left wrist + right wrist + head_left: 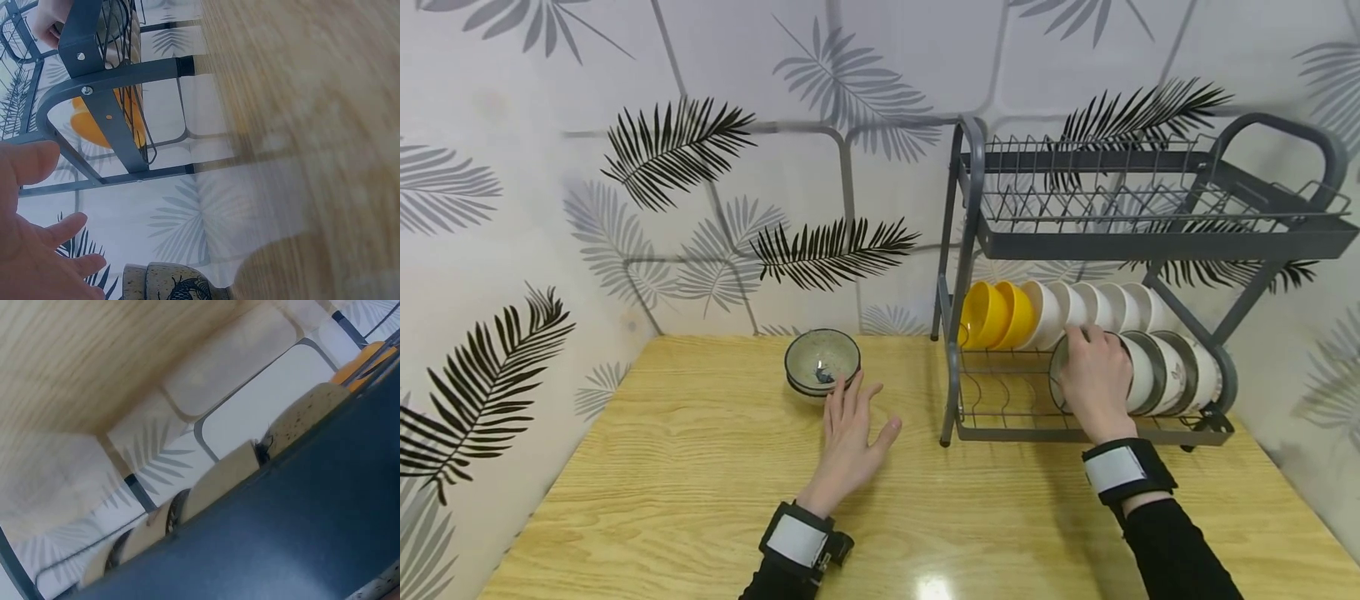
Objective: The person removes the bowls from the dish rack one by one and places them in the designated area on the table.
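Observation:
Two stacked speckled bowls [822,360] with dark rims sit on the table; their patterned outer side shows at the bottom of the left wrist view. My left hand [848,446], fingers spread and fairly straight, is at their right front edge; whether it touches them I cannot tell. On the lower tier of the dish rack [1022,435], my right hand [1097,379] grips the rim of a speckled bowl [1058,385], the leftmost of the front row. The hand covers much of that bowl. The right wrist view shows the front row from below, behind the rack's dark rail [262,531].
More bowls [1197,379] stand on edge to the right in the front row. Behind them are yellow bowls [985,317] and several white bowls [1063,304]. The rack's upper wire tier [1150,242] overhangs the lower one. Patterned walls [715,275] border the wooden table [685,467].

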Tool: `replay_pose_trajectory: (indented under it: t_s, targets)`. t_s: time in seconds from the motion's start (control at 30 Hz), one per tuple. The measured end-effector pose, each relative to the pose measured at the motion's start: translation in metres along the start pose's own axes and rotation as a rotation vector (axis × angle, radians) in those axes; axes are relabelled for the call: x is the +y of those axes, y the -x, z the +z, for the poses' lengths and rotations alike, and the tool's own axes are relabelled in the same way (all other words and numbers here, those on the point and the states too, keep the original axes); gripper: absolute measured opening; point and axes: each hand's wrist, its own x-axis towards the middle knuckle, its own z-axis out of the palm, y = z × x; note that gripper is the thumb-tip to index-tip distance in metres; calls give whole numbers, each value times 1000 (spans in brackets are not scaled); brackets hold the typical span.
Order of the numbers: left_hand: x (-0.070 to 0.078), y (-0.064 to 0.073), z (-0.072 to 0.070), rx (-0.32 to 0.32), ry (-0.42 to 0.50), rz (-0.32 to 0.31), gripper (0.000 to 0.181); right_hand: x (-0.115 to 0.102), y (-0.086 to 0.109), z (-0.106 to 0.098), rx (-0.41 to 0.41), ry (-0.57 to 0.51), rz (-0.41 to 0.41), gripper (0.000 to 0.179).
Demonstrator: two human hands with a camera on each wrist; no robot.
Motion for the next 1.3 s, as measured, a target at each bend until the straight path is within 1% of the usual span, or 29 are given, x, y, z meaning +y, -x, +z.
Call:
replay_pose_trajectory:
  t_s: [0.27, 0.33, 0.47, 0.7, 0.77, 0.87, 0.93, 1.03, 1.13, 1.2, 1.3]
  targets:
    - [-1, 1, 1, -20, -7, -3, 52, 2, -8, -4, -111, 51, -39, 18]
    - [-1, 1, 1, -24, -7, -1, 53, 4, -8, -5, -121, 58, -41, 17]
    - [-1, 0, 1, -23, -1, 2, 53, 5, -8, -5, -114, 61, -47, 17]
    - [-1, 1, 0, -33, -16, -5, 54, 5, -7, -3, -65, 44, -60, 15]
    - [-2, 1, 0, -31, -14, -4, 53, 4, -6, -2, -40, 18, -56, 21]
    - [-1, 2, -1, -23, -12, -7, 53, 2, -5, 2, 10, -44, -66, 34]
    - [-1, 2, -2, -20, -8, -6, 52, 0, -4, 4, 51, -86, -85, 42]
    - [-1, 3, -2, -19, -6, -4, 52, -5, -2, 7, 106, -129, -132, 45]
    - [-1, 2, -3, -16, -3, 1, 52, -10, 0, 8, 143, -143, -190, 43]
    - [-1, 2, -4, -12, -4, 4, 52, -12, 1, 9, 155, -134, -227, 42]
    - [-1, 2, -4, -13, -6, 11, 53, -11, 2, 9, 169, -124, -263, 40]
